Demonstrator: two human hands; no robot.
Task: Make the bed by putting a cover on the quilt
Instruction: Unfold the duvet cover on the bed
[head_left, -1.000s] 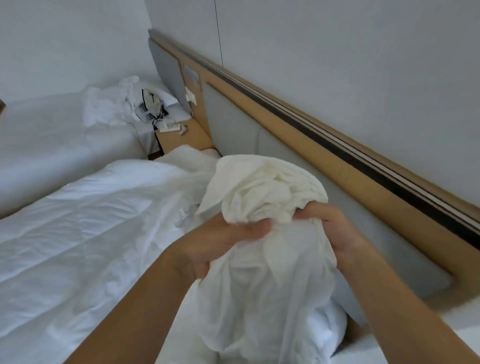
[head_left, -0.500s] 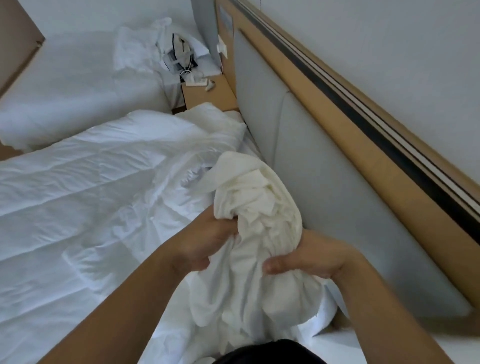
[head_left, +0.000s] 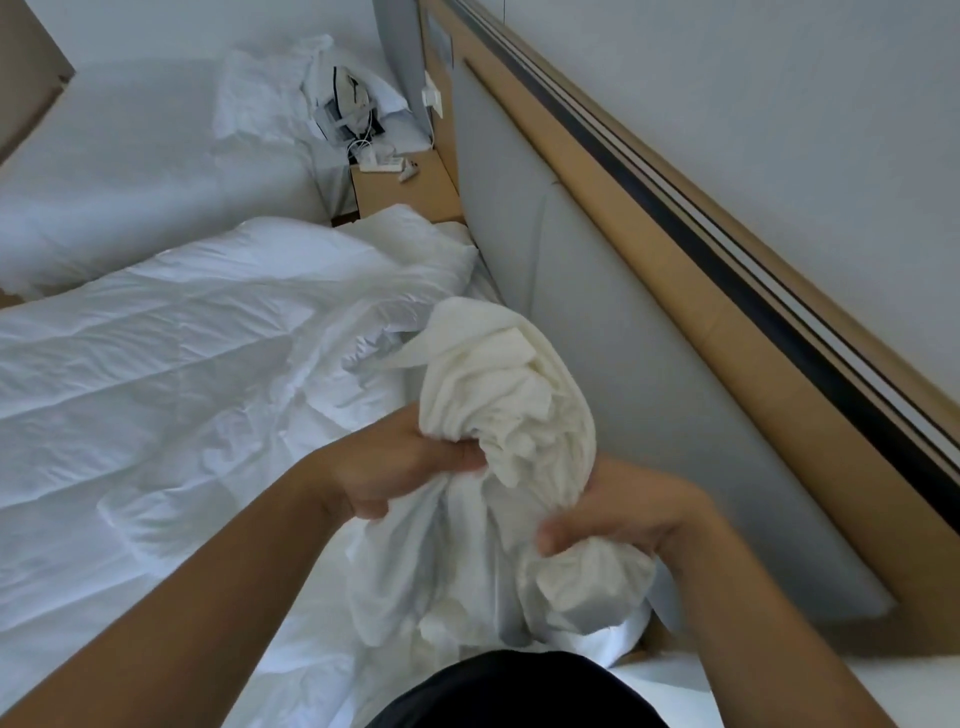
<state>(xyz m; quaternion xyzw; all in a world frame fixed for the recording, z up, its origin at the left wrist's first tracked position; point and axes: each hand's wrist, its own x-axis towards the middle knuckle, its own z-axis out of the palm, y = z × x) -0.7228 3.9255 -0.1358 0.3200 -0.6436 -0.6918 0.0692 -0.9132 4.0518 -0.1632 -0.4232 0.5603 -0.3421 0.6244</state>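
Gripping bunched cover: left hand and right hand both clenched in cloth. Risk: twisted fabric hides opening, quilt snags.

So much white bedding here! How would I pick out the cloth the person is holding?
Find the long grey padded headboard along the wall on the right. Just in front of it, the left hand and right hand grip a bunched cloth held up above the bed. It is crumpled and cream-tinted, unlike the cooler white quilt lying spread out to its left.
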